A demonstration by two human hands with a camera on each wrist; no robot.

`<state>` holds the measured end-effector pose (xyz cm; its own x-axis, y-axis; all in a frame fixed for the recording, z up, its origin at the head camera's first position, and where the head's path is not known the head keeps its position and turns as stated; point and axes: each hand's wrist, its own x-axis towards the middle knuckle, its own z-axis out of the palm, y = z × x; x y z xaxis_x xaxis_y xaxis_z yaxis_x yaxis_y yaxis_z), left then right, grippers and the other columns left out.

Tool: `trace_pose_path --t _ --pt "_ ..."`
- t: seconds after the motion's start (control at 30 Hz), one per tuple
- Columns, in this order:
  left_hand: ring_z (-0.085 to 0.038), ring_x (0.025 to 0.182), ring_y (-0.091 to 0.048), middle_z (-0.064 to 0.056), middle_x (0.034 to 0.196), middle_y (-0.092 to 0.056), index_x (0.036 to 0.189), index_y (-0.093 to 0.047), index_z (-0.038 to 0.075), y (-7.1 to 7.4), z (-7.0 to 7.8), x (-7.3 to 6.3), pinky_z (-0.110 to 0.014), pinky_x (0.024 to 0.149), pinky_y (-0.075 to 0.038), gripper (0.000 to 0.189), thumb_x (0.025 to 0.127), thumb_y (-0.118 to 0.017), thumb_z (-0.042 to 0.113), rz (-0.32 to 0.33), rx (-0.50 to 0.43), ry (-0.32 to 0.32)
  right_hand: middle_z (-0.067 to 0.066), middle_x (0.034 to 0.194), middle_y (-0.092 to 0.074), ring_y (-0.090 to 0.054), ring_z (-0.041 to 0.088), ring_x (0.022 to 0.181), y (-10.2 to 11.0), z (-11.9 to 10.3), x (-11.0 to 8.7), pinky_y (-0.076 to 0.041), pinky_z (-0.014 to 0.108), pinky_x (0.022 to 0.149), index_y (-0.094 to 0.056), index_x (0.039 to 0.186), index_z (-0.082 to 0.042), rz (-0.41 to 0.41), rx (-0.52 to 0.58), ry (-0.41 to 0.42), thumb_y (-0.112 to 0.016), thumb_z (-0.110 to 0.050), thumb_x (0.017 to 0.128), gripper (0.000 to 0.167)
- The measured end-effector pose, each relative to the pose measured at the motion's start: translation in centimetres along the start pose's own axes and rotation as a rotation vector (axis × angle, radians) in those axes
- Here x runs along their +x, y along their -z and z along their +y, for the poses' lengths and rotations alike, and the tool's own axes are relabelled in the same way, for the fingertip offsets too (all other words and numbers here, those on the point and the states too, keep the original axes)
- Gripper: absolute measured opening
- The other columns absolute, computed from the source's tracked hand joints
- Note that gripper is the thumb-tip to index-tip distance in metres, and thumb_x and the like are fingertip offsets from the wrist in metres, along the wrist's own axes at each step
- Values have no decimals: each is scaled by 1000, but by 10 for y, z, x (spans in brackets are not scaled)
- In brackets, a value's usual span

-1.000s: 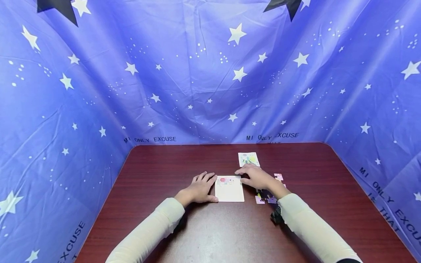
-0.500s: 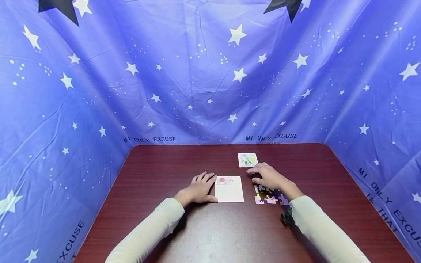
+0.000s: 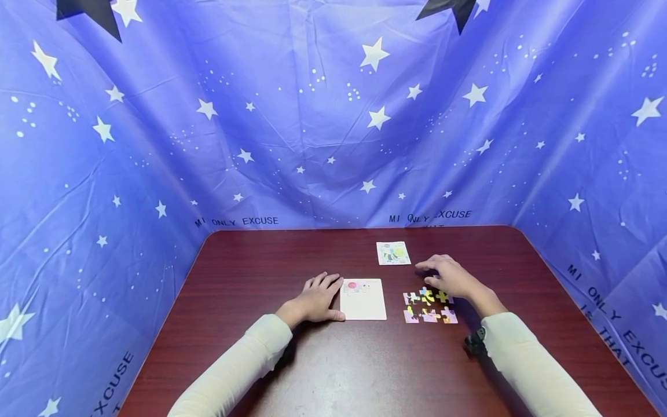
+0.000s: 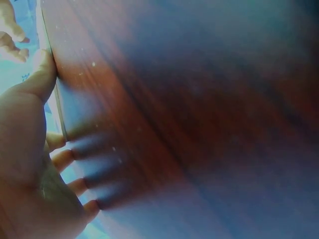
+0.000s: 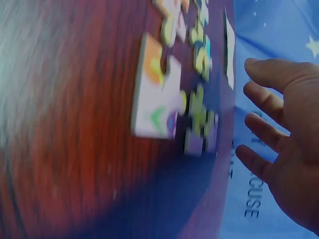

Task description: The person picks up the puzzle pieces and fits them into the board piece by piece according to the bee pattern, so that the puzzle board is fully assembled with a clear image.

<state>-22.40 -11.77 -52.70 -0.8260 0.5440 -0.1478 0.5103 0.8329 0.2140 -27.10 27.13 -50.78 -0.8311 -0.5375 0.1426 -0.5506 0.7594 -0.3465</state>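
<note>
Cloth [image 3: 312,133] hangs round 3 sides of the table [image 3: 333,370], blue and wrinkly, with lots of white stars [image 3: 374,54] on it. The table is dark red-brown, like shiny wood, and light makes a bright patch near the front. Its 2 far corners are round. Black letters [image 3: 253,221] low on the back say "MI ONLY EXCUSE", 2 times, but a fold bends the second. On the right side they say "MI ONLY EXCUSE IS THAT". On the left I can read "EXCUSE".

The left hand [image 3: 316,300] has its fingers spread and touches the left edge of a white board [image 3: 363,307]. Puzzle pieces [image 3: 430,316] lie on the table to the right of the board, with 3 in the front row. The right hand [image 3: 454,278] is above their far side, fingers apart and a little bent. A picture card [image 3: 393,253] lies farther back.
</note>
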Motion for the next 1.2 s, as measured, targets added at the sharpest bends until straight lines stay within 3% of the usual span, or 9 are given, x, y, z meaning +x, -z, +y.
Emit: trace_pose_path --t 0.37,0.5,1.2 --pt "-43 152 -27 -12 165 -32 160 -32 9 0 -1 0 -62 117 -29 100 86 -69 65 4 -10 -7 19 119 -69 -59 43 117 6 28 -19 -40 62 105 -71 127 -4 -32 -35 -88 -70 -4 90 37" --pt "-44 152 -27 -14 165 -32 159 -32 7 -3 -1 1 -63 117 -28 100 86 -70 63 5 -22 -16 20 117 -69 -59 44 114 6 34 -23 -42 63 102 -71 126 -3 -43 -44 -78 -71 -2 88 39" --pt "-43 153 -26 -12 166 -31 160 -31 8 5 3 -2 -62 118 -29 100 86 -69 65 -8 -16 4 9 110 -68 -58 38 109 0 40 -25 -46 63 91 -76 122 -15 -61 -87 -90 -71 -4 87 36"
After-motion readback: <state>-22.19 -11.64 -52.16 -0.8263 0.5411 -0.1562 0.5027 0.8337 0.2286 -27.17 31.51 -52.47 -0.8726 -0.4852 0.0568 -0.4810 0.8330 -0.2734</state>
